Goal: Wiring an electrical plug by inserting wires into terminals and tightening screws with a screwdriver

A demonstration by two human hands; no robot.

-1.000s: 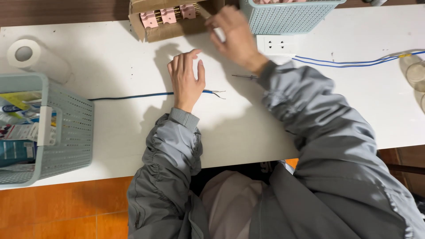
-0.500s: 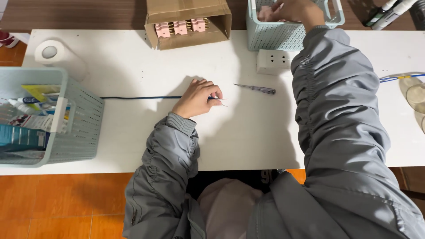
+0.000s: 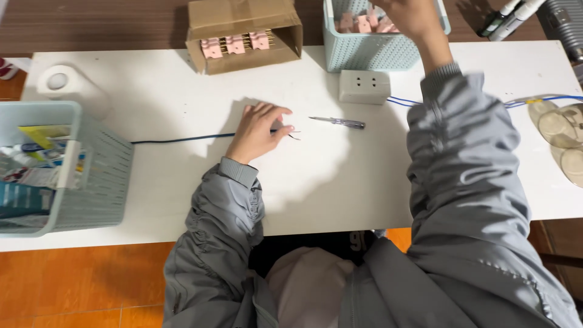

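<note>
The left hand (image 3: pixel 258 130) lies on the white desk (image 3: pixel 152 97), its grip pressing down the end of a thin blue cable (image 3: pixel 182 139), whose bare strands poke out just past the fingertips. The cable runs from that hand away toward a pale green basket (image 3: pixel 91 176) at the desk's edge. Just beyond the strands, on the side away from the basket, a small screwdriver (image 3: pixel 340 121) lies flat, apart from the hand. Behind the screwdriver sits a white socket block (image 3: pixel 363 86), with blue wires trailing from it. The right hand (image 3: pixel 413 15) is raised over a light blue basket (image 3: pixel 364 51) holding pink parts, directly behind the socket block; blur hides whether its grip grasps anything. A cardboard box (image 3: pixel 243 30) with more pink parts stands beside that basket.
</note>
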